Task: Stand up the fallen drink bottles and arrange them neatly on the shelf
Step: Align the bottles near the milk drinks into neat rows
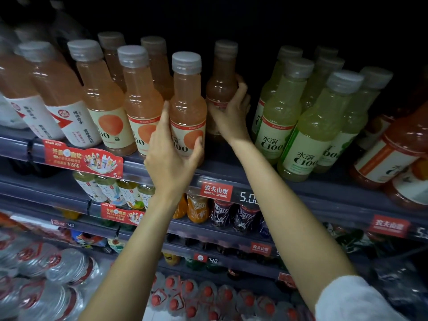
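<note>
Nearest, at 5 o'clock: white sleeve (354,300) on the right arm. Both bare forearms reach up toward centre frame.

Left hand (172,156), just below centre: fingers and thumb curled round the label of a front bottle (188,105), peach drink, grey cap, upright at the shelf (231,172) edge. Thumb on the bottle's right side, index finger up its left.

Right hand (232,114), just right of centre: wrapped round a rear bottle (221,89), darker peach, upright, set farther back at 1 o'clock of the front bottle. Fingers curl behind it.

Shelf rail carries a red tag (215,191) and a price display, partly covered by the right forearm.

At 9 to 11 o'clock: peach bottles (139,98) in rows, upright, then white-label bottles (58,93) at far left. At 2 to 3 o'clock: green bottles (308,126), upright, close-packed. Far right, orange bottles (391,149), leaning.

Lower shelves at 6 to 8 o'clock: small drinks, water jugs (53,269).
</note>
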`<action>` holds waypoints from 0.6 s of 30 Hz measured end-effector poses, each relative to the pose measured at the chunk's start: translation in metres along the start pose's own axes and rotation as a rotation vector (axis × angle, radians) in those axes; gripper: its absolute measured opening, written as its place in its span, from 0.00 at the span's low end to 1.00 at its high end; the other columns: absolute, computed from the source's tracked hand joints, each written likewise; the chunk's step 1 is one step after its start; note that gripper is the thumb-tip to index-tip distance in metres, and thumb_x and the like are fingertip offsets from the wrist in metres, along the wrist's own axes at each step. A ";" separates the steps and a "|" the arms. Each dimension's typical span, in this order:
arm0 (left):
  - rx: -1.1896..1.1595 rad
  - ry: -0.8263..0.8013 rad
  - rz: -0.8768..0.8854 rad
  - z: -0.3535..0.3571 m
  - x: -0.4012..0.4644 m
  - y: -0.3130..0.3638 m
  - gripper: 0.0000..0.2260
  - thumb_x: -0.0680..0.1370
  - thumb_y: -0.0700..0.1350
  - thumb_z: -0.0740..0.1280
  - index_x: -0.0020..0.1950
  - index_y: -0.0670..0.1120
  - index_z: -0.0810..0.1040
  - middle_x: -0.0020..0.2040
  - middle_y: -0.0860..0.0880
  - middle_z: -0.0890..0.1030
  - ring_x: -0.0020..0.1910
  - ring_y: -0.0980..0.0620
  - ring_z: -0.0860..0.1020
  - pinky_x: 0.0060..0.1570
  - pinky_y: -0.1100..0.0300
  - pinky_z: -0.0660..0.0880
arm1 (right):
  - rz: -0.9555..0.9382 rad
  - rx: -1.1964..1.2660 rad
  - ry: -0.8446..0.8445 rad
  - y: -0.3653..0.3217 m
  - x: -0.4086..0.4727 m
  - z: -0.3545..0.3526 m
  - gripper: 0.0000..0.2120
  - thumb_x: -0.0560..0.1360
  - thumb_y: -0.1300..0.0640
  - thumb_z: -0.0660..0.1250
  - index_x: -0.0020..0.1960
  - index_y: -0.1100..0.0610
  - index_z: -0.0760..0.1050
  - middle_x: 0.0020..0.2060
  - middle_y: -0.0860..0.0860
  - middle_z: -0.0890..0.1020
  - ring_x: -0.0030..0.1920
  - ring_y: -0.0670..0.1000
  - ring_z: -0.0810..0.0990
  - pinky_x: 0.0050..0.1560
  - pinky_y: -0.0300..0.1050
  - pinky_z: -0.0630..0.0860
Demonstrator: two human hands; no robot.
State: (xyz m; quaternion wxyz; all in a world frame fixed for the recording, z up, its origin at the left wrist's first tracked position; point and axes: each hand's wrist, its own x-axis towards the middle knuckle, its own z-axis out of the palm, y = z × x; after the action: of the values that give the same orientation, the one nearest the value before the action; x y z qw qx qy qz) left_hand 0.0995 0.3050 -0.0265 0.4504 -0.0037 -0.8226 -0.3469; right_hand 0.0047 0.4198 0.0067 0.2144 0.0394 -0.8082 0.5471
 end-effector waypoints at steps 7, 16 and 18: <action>-0.020 -0.021 0.013 -0.003 0.000 0.000 0.33 0.75 0.52 0.70 0.74 0.41 0.63 0.69 0.46 0.73 0.64 0.50 0.74 0.57 0.66 0.66 | -0.020 -0.003 -0.023 -0.009 -0.015 -0.019 0.41 0.68 0.53 0.75 0.74 0.54 0.55 0.66 0.58 0.68 0.63 0.55 0.72 0.59 0.45 0.71; -0.015 -0.034 0.036 -0.003 0.001 -0.002 0.32 0.75 0.54 0.69 0.74 0.41 0.63 0.69 0.46 0.73 0.64 0.49 0.74 0.57 0.65 0.67 | -0.013 0.006 -0.092 -0.017 -0.013 -0.037 0.28 0.72 0.52 0.71 0.69 0.55 0.65 0.63 0.54 0.73 0.59 0.49 0.74 0.59 0.44 0.72; -0.013 -0.037 0.040 -0.003 0.002 -0.003 0.32 0.75 0.54 0.69 0.74 0.41 0.63 0.70 0.46 0.73 0.64 0.49 0.74 0.57 0.62 0.69 | -0.051 -0.158 -0.012 -0.022 -0.011 -0.029 0.30 0.69 0.47 0.73 0.65 0.56 0.66 0.60 0.56 0.71 0.58 0.52 0.73 0.54 0.42 0.70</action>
State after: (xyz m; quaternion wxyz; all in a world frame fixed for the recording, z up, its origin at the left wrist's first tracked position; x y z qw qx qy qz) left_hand 0.0998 0.3004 -0.0256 0.4419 -0.0295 -0.8283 -0.3432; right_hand 0.0298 0.4358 0.0307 0.2257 0.0462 -0.8489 0.4757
